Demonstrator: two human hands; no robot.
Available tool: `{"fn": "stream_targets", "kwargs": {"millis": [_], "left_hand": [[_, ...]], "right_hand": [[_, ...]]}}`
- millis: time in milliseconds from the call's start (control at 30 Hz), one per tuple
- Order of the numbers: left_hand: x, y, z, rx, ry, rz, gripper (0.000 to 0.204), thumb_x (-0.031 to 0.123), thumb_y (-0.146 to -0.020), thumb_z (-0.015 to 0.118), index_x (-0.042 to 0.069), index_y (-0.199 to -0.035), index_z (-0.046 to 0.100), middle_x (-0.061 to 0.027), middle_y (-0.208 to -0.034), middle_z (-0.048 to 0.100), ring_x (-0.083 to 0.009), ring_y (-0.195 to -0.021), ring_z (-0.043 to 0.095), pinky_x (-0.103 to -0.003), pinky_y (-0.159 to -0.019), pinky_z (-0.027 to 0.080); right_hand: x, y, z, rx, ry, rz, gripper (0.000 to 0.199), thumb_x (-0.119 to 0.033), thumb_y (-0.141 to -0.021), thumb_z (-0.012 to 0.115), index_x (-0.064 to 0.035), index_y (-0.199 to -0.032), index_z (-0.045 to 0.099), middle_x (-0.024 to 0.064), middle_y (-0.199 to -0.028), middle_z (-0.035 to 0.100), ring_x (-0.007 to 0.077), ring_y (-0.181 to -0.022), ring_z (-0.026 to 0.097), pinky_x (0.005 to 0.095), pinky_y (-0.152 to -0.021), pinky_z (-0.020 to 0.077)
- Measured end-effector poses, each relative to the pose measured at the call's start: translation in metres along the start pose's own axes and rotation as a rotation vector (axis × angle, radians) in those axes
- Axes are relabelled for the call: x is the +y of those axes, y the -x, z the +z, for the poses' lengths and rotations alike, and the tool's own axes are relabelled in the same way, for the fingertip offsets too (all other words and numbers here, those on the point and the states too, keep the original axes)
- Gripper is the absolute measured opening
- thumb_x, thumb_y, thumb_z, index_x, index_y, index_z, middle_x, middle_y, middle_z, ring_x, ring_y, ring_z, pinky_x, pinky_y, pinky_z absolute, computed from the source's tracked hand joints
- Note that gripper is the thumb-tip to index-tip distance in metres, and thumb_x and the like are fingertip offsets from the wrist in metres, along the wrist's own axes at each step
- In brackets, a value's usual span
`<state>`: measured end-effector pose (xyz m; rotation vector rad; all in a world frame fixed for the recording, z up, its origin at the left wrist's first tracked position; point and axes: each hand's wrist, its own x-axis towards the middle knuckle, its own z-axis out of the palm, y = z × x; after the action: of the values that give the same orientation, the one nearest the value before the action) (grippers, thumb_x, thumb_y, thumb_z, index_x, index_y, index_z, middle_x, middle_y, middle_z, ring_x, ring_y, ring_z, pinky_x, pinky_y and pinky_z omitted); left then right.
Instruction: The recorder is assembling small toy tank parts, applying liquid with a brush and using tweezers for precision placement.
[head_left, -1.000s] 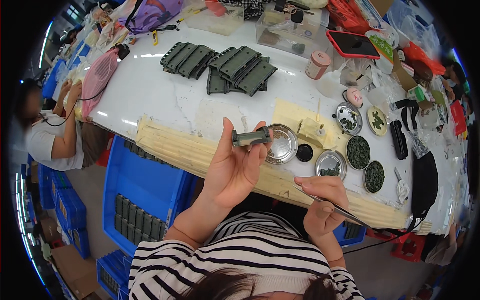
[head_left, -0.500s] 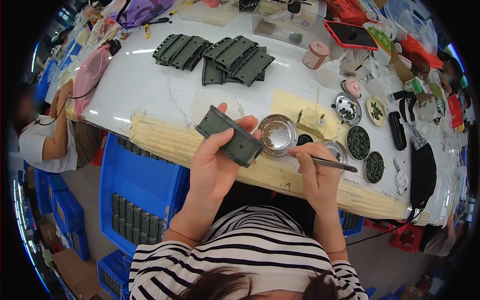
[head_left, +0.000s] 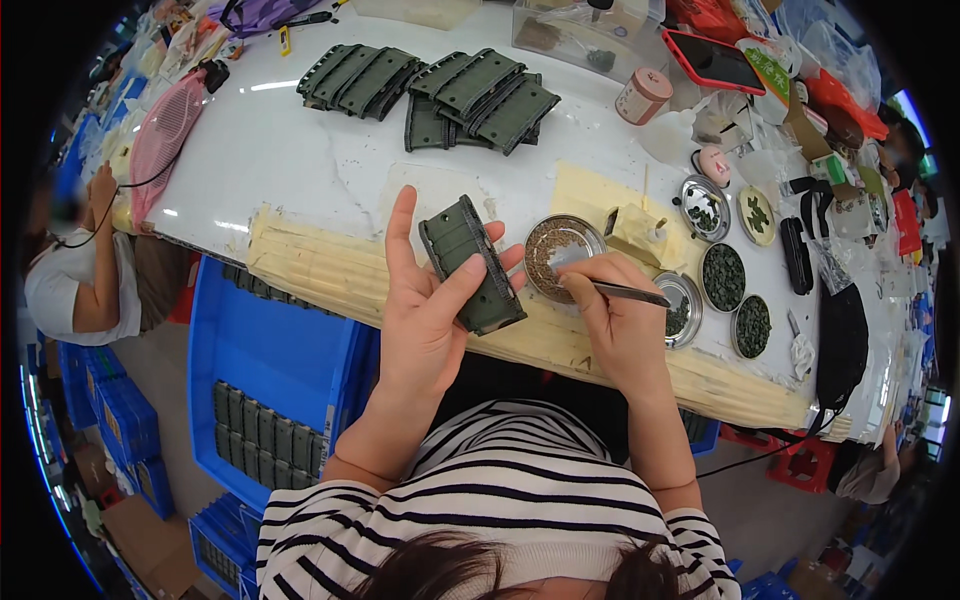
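My left hand [head_left: 415,315] grips a dark green rectangular moulded part [head_left: 456,240] with raised ribs, thumb across its face and index finger stretched out beside it. Tilted, the part hangs over the table's padded front edge. In my right hand [head_left: 632,325] is a pair of metal tweezers [head_left: 630,293], pinched between thumb and fingers. Its working tip is hidden by the fingers, near the round metal dish [head_left: 572,252] of small brown pieces. Right of that hand stands a smaller metal dish [head_left: 681,302] with a few dark bits.
Stacked green parts [head_left: 480,95] lie at the back. A yellow-wrapped block [head_left: 640,232] and dishes of dark green pieces [head_left: 723,275] stand to the right. A red-cased phone [head_left: 712,60] lies far right. Below left is a blue crate [head_left: 270,350] with more parts. Another person [head_left: 85,285] sits at left.
My left hand has turned the green part more upright and stretched its index finger away. My right hand has shifted slightly up, bringing the tweezers over the dish's near edge. The view has shifted a little.
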<state>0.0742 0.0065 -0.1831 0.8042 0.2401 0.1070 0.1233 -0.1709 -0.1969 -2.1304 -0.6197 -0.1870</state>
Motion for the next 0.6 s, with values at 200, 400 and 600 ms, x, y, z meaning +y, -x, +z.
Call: {"fn": "stream_targets", "kwargs": {"millis": [200,400,600], "left_hand": [[-0.009,0.0,-0.007,-0.08,-0.186,0.044,0.025,0.005,-0.095,0.052,-0.001,-0.12,0.052,-0.0179,-0.128,0.05,-0.0277,-0.107,0.062,-0.038,-0.09,0.054],[-0.018,-0.004,-0.007,-0.222,-0.444,0.058,0.019,0.01,-0.097,0.053,-0.003,-0.11,0.056,-0.0135,-0.119,0.056,-0.0177,-0.1,0.062,-0.03,-0.088,0.052],[-0.026,-0.006,0.006,-0.266,-0.428,0.058,0.015,0.013,-0.096,0.057,0.0,-0.103,0.061,-0.0035,-0.094,0.055,-0.0088,-0.089,0.057,-0.023,-0.079,0.047]], "right_hand": [[0.001,-0.001,0.0,0.017,-0.053,-0.009,0.008,-0.009,-0.085,0.066,-0.0019,-0.087,0.067,0.0097,-0.077,0.062,0.025,-0.066,0.058,0.0322,-0.059,0.046],[-0.018,-0.001,-0.015,0.093,-0.25,-0.019,0.011,-0.009,-0.089,0.063,0.0011,-0.087,0.067,0.0092,-0.078,0.063,0.0197,-0.067,0.058,0.0286,-0.06,0.0451],[-0.028,-0.005,-0.024,0.082,-0.303,-0.081,0.01,-0.008,-0.09,0.062,0.0006,-0.089,0.068,0.0088,-0.077,0.063,0.018,-0.066,0.057,0.0273,-0.06,0.0447]]}}
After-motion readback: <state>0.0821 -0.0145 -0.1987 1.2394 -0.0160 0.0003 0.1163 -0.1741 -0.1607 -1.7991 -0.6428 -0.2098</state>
